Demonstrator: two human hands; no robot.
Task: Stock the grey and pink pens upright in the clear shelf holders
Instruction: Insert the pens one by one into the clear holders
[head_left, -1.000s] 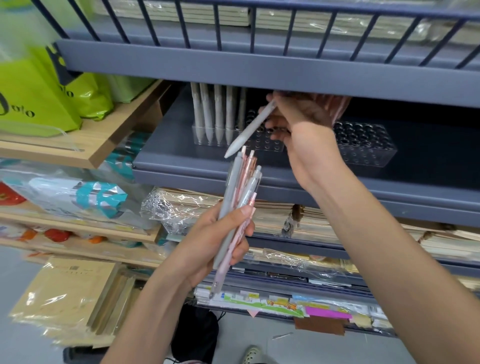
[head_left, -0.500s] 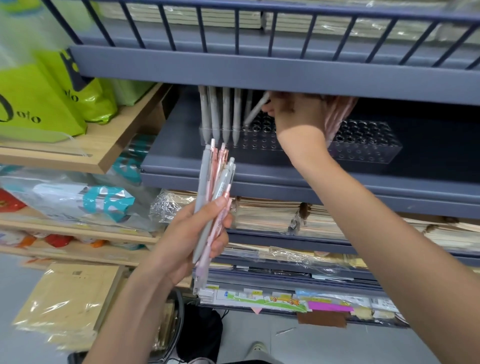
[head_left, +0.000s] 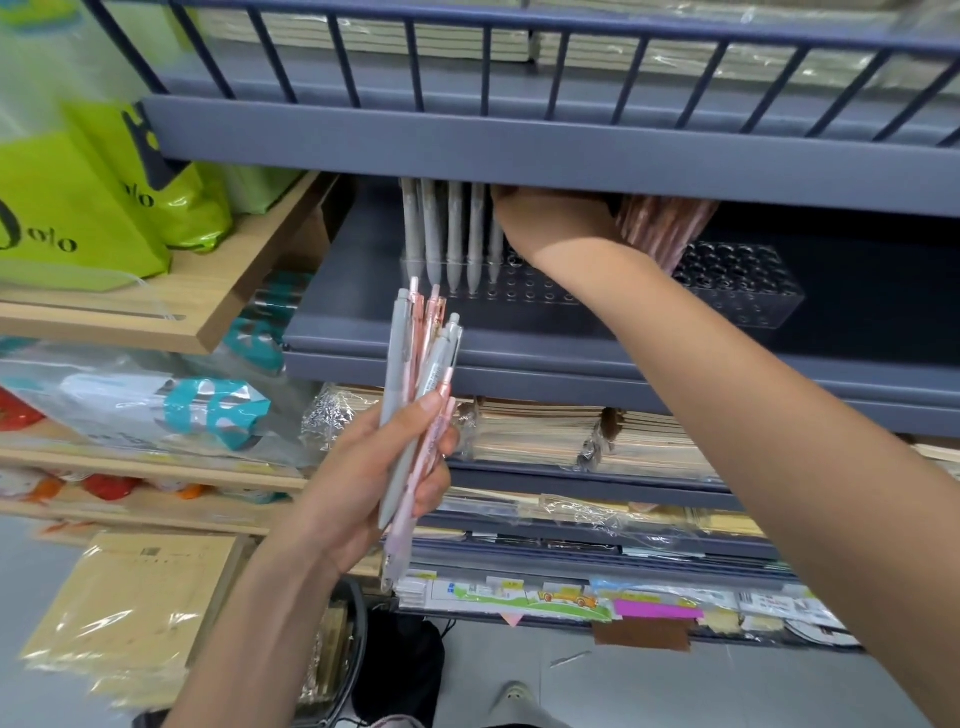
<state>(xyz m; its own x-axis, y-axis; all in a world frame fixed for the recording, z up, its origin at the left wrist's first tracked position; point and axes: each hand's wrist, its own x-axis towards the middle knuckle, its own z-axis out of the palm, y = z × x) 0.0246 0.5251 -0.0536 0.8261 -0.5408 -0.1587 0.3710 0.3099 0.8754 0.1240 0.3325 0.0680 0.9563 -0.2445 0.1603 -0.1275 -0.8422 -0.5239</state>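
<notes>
Hiding fingers of right hand (head_left: 556, 223): grey metal shelf lip (head_left: 519, 156), upper centre; grip undeterminable.
Left hand (head_left: 363, 483), centre, clamps grey and pink plastic pens (head_left: 397, 364) upright.

A bunch of grey and pink pens (head_left: 418, 364) is gripped upright in the left hand (head_left: 363, 493), near the shelf front. The right hand (head_left: 550, 223) is held under the upper shelf (head_left: 519, 156), above the left clear holder (head_left: 519, 293), and its fingers are hidden. A row of grey pens (head_left: 447, 228) is stood upright at that holder's left end. Pink pens (head_left: 660, 228) are seen leaning in the right clear holder (head_left: 743, 296).
</notes>
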